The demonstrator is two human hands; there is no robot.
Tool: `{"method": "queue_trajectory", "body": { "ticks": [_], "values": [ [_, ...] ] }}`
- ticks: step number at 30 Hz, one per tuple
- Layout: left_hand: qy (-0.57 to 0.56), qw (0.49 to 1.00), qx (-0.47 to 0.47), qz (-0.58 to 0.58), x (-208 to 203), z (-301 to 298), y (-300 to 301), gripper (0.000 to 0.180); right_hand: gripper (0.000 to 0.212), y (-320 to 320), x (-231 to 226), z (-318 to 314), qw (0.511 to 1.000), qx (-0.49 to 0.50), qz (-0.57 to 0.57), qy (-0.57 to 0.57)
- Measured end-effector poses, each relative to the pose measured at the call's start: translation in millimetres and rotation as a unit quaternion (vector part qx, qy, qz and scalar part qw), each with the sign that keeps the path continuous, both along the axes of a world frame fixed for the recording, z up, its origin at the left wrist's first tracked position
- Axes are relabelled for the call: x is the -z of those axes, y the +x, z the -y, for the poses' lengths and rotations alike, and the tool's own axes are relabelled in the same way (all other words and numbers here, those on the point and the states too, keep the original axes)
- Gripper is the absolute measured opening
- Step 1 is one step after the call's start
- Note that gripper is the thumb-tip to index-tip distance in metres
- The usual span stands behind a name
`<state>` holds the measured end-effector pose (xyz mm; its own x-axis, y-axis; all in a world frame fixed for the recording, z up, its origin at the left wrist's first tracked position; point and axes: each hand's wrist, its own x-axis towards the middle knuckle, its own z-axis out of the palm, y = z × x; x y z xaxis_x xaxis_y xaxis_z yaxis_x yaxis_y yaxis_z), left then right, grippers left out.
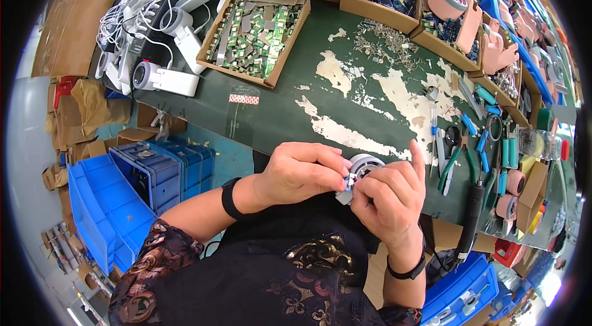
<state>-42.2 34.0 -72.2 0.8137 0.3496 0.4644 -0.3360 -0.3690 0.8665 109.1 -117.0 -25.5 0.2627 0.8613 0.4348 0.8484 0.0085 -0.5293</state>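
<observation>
Both hands are up at the near edge of the green workbench, right in front of the person's chest. The left hand is curled tight, its fingertips pinching a small blue-and-white connector against the side of a round grey motor-like part. The right hand cups that round part from the other side, fingers clenched around it, index finger sticking straight up. The part itself sits between the two hands, just over the bench edge; its lower half is hidden by the fingers, so what exactly the connector plugs into I can't make out.

Just to the right of the hands lie green-handled pliers, and a black power screwdriver hangs off the bench edge. Further back, an open cardboard tray of small green components sits left of centre, with white handheld devices and cables piled beside it. A scatter of small metal clips lies mid-bench. Blue plastic crates stand on the floor at the left.
</observation>
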Motion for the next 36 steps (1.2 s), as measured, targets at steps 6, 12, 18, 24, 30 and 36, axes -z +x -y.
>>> {"method": "queue_trajectory", "body": {
  "ticks": [6, 12, 18, 24, 30, 36],
  "values": [
    [-0.006, 1.000, 0.006, -0.005, 0, -1, -1, 0.013, 0.019, 1, 0, 0, 1.000, -0.017, -0.006, -0.003],
    [-0.002, 1.000, 0.008, -0.001, 0, -1, -2, 0.014, 0.019, 1, -2, 0, 1.000, -0.025, 0.012, -0.003],
    [-0.001, 1.000, 0.015, -0.001, 1, -1, -3, 0.014, 0.020, 0, -4, 5, 0.999, -0.017, 0.038, -0.004],
    [0.030, 1.000, 0.003, 0.002, 7, 2, -7, 0.016, 0.029, 2, -11, 36, 0.996, 0.088, -0.004, 0.012],
    [0.015, 0.998, -0.047, -0.029, 1, 7, -5, 0.029, 0.037, 28, -24, 78, 0.940, 0.337, -0.052, -0.005],
    [-0.013, 0.993, -0.074, -0.088, -26, 4, -16, 0.030, 0.034, 50, -28, 92, 0.905, 0.404, -0.052, -0.124]
  ]
}}
